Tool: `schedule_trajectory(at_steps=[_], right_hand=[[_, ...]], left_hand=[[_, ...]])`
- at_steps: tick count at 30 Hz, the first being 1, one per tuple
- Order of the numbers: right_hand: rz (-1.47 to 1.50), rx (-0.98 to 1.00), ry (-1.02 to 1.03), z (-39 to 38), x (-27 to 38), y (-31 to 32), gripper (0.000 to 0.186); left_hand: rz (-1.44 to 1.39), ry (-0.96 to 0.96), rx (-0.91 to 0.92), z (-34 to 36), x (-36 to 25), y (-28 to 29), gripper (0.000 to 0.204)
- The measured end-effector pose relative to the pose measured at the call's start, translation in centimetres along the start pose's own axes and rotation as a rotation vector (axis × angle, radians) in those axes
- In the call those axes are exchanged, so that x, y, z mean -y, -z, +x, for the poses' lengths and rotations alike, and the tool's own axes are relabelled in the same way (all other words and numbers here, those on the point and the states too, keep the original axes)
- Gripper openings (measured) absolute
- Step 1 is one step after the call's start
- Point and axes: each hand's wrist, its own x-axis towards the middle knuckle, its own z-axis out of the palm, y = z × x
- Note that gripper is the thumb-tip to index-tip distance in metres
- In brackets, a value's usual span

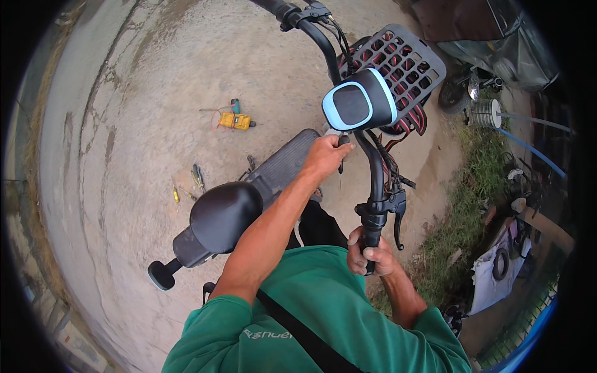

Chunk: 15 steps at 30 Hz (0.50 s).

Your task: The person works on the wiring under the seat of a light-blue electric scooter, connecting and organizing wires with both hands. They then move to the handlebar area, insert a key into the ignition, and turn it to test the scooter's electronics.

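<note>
Black electric scooter with a ribbed plastic footboard stands on the rough concrete ground, long axis running diagonally. Its rounded glossy black saddle is on the person's left; legs sit on the right side of the deck, so both arms reach the front end.

Curved black tubular handlebar sweeps across the front, grey plastic lattice basket beyond it. Black headlight-style unit with light-blue trim sits at the bar's middle, dark face toward the wearer.

Right hand is wrapped around the black cylindrical rubber grip, near the bar end, likely to keep the front from swinging. Fingers are off the black metal brake lever.

Left hand is closed on a slim black-handled tool with a thin shaft, just below the unit. Shaft points down, away from the housing; tip is too small to tell what type it is.

Yellow boxy instrument with a thin red lead, grey-jawed pliers and a small yellow-handled tool lie on the concrete left of the scooter, presumably parked there to stay clear of the feet.
</note>
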Motion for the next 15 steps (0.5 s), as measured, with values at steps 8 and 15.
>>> schedule_trajectory(at_steps=[8,15], right_hand=[[-0.002,-0.027,-0.014,-0.1,0.1,0.1,0.05],[0.063,-0.026,-0.061,0.7,1.2,-0.2,0.046]], left_hand=[[0.247,-0.094,-0.127,-0.8,-1.4,-0.6,0.043],[0.205,-0.115,-0.083,-1.8,-1.4,2.4,0.049]])
